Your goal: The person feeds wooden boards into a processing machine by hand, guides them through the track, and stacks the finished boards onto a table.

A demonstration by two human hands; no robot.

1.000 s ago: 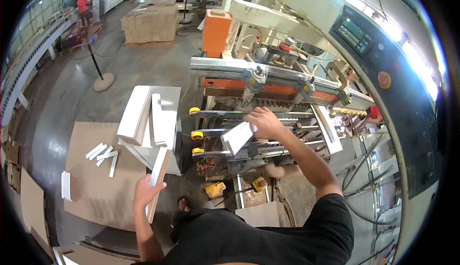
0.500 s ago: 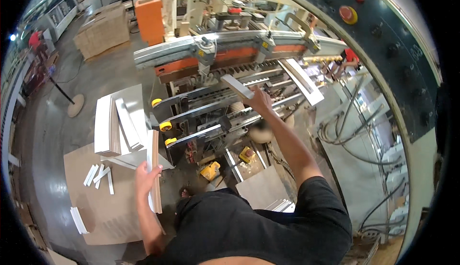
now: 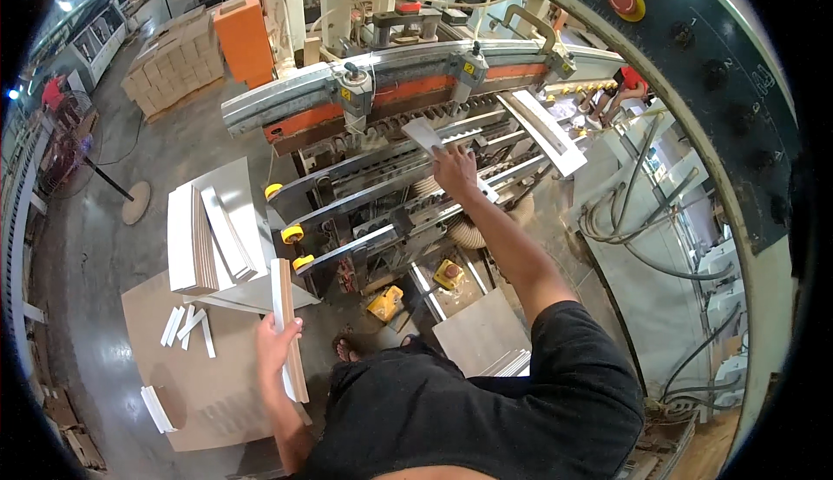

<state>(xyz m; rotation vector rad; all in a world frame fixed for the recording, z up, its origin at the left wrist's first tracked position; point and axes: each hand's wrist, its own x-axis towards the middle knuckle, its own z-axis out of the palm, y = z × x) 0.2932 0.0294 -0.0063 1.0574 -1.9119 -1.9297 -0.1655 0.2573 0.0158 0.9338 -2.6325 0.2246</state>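
Observation:
My left hand [image 3: 276, 347] is closed around narrow white boards with brown edges [image 3: 282, 296], held upright beside my body. My right hand [image 3: 456, 172] reaches forward over the machine's rails, its fingers closed on a white strip of board [image 3: 423, 135]. That strip lies slantwise across the metal rails [image 3: 373, 166], below the clamp beam [image 3: 403, 90]; its far end sticks out past my fingers. Farther right, two white boards [image 3: 545, 137] rest side by side across the rails.
Left of the machine, white boards [image 3: 187, 241] are stacked on a stand. Short white offcuts [image 3: 193, 324] lie on a brown sheet [image 3: 234, 385]. A control panel [image 3: 720, 72] with a red button [image 3: 625, 1] overhangs the right. Yellow pedal boxes [image 3: 384, 304] sit by my feet.
My right hand has drawn slightly nearer and left, the strip now lower and flatter over the rails. The left hand still holds its boards, a little lower in view. The whole view has shifted slightly.

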